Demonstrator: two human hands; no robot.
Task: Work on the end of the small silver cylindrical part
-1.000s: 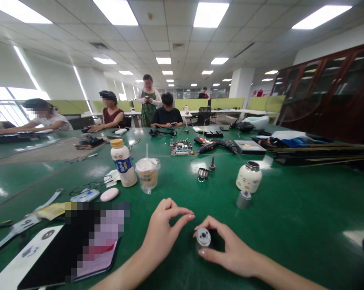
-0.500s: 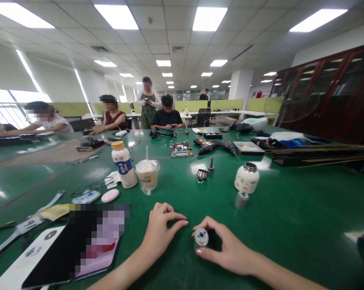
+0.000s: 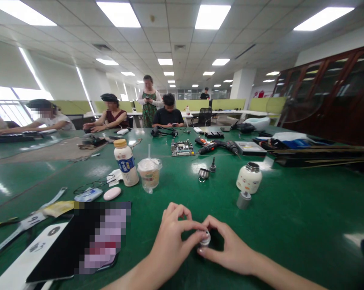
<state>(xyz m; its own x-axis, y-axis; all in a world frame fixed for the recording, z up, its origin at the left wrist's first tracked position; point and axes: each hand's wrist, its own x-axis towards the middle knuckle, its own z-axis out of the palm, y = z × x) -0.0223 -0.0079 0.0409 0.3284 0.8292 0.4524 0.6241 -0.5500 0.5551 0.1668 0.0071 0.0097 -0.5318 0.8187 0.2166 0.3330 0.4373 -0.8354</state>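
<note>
Near the table's front edge, my right hand (image 3: 230, 247) has its thumb and fingers around a small metal cylinder (image 3: 205, 241), which stands upright. My left hand (image 3: 177, 237) reaches over from the left, thumb and forefinger pinched at the cylinder's top; whatever tiny thing they may hold is hidden. A second metal cylinder (image 3: 244, 200) stands to the right, just in front of a cream jar (image 3: 249, 178) with an open metal mouth. Farther back lie a small metal cup-shaped part (image 3: 203, 174) and a dark stepped part (image 3: 212, 165).
Left on the green table (image 3: 275, 225) are a capped bottle (image 3: 127, 165), a lidded cup (image 3: 149, 174), a pink oval case (image 3: 112, 193) and a black tablet (image 3: 61, 245). Behind stand a circuit board (image 3: 182, 148) and power drills (image 3: 208, 148). Several people are farther back.
My left hand has moved right, from beside the cylinder onto its top, and its thumb and forefinger have closed. My right hand keeps its hold. The view has shifted slightly.
</note>
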